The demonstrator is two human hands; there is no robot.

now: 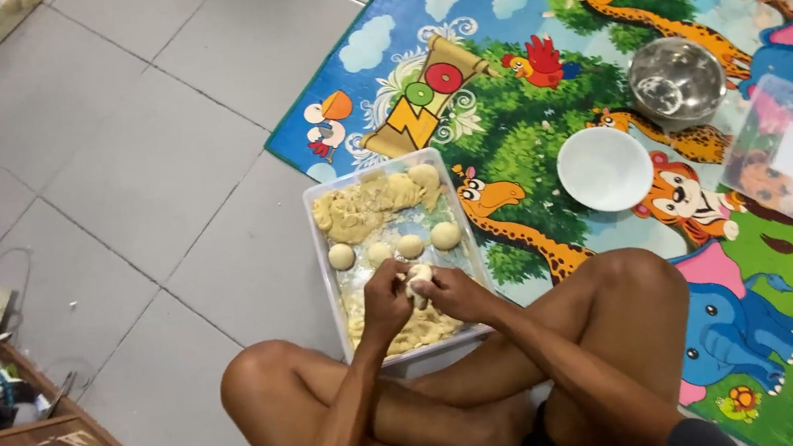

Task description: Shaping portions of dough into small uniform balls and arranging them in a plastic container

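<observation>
You have 4 rolled pale dough balls (392, 247) lined up in the clear rectangular plastic tray (320, 224) on the floor, with lumps of unshaped dough at both ends. Your left hand (385, 300) and right hand (448, 292) cup closed around a 5th small dough piece (417, 276) above the tray.

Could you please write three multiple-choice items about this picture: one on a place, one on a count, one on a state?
1. Where does the white bowl stand?
A. on the play mat
B. in the plastic tub
C. on the grey tiles

2. How many finished dough balls lie in a row in the tub?
A. one
B. four
C. nine

3. What is the state of the steel bowl?
A. upside down
B. upright, nothing seen inside
C. full of dough

Key: 1 A, the mat's animals surround it; 2 B, four balls side by side; 3 B, its shiny inside shows.
</observation>
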